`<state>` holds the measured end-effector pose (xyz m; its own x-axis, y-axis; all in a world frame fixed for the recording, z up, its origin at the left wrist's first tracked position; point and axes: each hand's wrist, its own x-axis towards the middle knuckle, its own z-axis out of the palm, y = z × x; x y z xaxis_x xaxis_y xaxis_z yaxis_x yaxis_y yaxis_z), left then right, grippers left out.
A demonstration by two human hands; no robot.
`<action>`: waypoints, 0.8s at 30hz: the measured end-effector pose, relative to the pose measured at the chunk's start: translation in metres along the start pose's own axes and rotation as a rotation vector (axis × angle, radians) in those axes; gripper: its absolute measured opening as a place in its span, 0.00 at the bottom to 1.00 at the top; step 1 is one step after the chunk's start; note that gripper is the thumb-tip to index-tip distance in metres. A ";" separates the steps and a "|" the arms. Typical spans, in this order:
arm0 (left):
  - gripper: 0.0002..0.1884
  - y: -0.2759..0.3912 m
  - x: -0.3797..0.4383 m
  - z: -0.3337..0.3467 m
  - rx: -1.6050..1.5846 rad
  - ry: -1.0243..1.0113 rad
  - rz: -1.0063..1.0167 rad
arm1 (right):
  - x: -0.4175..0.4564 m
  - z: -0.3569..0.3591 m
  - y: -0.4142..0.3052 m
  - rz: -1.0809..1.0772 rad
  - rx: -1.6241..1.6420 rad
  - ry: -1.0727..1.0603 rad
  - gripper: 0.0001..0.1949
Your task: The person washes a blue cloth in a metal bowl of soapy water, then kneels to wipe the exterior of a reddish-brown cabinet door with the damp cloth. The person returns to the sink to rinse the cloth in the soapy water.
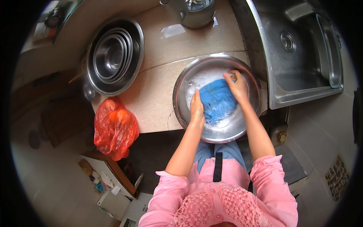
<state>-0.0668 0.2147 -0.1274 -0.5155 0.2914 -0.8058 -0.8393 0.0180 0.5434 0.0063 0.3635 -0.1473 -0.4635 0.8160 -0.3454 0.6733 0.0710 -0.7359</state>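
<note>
A blue cloth (217,99) lies bunched and wet in soapy water, inside a wide stainless steel basin (184,76). White suds surround the cloth. My left hand (196,109) holds the cloth's left side, its fingers partly hidden. At the cloth's upper right, my right hand (238,86) grips the edge, thumb over the fabric and fingers curled. Both hands are inside the basin's rim. The basin stands at the front edge of the tiled countertop (156,93), directly before me.
A stainless steel sink (300,62) is set to the right of the basin. Nested steel bowls (110,56) sit at the left, with a red plastic bag (116,130) holding round orange items overhanging the counter edge nearby. An appliance base (197,17) stands at the back.
</note>
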 end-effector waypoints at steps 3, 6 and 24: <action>0.20 -0.023 0.020 -0.007 0.141 0.105 0.103 | -0.027 0.029 0.002 -0.577 -0.473 -0.177 0.16; 0.16 -0.026 0.024 -0.007 0.122 0.170 0.055 | -0.027 0.030 -0.002 -0.630 -0.415 -0.150 0.09; 0.13 -0.014 -0.015 0.019 0.084 -0.063 -0.183 | -0.062 0.026 -0.035 -0.352 -0.025 0.090 0.13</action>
<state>-0.0438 0.2284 -0.1188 -0.3420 0.3354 -0.8778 -0.8989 0.1554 0.4096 -0.0037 0.2954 -0.1158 -0.6175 0.7863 -0.0200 0.4959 0.3695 -0.7859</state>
